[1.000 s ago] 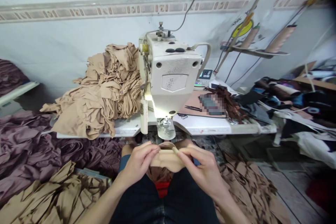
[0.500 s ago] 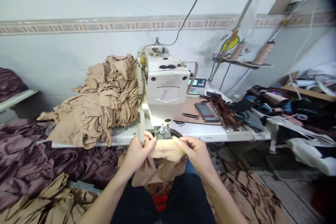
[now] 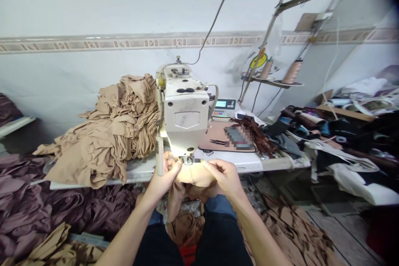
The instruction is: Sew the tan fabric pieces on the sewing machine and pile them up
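Observation:
A piece of tan fabric (image 3: 193, 175) is stretched between my hands, its upper edge at the needle area of a white sewing machine (image 3: 186, 112). My left hand (image 3: 166, 176) pinches the fabric's left end, partly behind the machine's upright white lever or guard (image 3: 159, 156). On the right end, my right hand (image 3: 222, 174) grips the cloth between thumb and fingers. The presser foot (image 3: 188, 159) sits just above the fabric's edge; whether it presses on the cloth I cannot tell. The rest of the piece hangs down over the table's front edge, above my lap.
A heap of tan fabric (image 3: 109, 133) lies left of the machine. To the right are black thread snips (image 3: 217, 142), a blurred-out object (image 3: 239, 138), brown strips (image 3: 254, 133) and a control panel (image 3: 223, 108). Thread cones (image 3: 293, 71) stand behind. Purple cloth (image 3: 25, 195) is piled lower left.
Both hands have brought the tan fabric forward, closer under the presser foot. Its hanging part has shifted, showing more of the floor between my legs. The camera view has shifted slightly.

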`<state>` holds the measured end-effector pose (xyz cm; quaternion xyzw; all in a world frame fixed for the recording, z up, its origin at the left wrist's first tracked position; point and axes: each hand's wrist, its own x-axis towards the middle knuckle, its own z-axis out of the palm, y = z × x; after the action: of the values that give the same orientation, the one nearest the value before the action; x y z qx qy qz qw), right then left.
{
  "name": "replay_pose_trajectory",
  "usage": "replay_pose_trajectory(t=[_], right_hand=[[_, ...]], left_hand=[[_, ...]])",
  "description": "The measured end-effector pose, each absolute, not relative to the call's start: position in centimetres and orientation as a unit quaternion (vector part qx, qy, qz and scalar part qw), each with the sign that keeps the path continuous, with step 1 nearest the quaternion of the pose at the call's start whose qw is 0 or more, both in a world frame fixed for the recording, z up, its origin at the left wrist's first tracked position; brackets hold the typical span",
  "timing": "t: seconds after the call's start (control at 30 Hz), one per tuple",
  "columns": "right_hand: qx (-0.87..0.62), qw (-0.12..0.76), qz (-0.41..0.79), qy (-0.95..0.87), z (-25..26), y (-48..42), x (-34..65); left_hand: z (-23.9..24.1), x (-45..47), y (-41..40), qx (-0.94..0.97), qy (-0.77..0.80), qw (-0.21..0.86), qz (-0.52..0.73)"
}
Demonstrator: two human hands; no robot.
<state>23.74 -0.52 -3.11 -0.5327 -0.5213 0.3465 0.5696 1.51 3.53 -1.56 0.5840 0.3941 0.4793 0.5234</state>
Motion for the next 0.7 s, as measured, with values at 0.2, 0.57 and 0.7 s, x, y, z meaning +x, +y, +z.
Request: replay_pose_trajectory(t=[0.2, 0.57, 0.7], right_hand=[[-0.551, 0.572, 0.361, -0.489, -5.6, -0.8, 23.7], [-0.516, 0.573, 0.359, -0.527, -10.1, -7.9, 18.9], [-0.479, 0.53, 0.43, -0.553, -9.2, -7.3, 16.0]], left_hand=[[-3.9, 0.3, 2.9, 0.568, 0.434, 0.489, 0.5], [-7.9, -8.9, 0.7, 0.584, 0.527, 0.434, 0.439], [-7.3, -7.9, -0.3, 0.507, 0.519, 0.5, 0.473]])
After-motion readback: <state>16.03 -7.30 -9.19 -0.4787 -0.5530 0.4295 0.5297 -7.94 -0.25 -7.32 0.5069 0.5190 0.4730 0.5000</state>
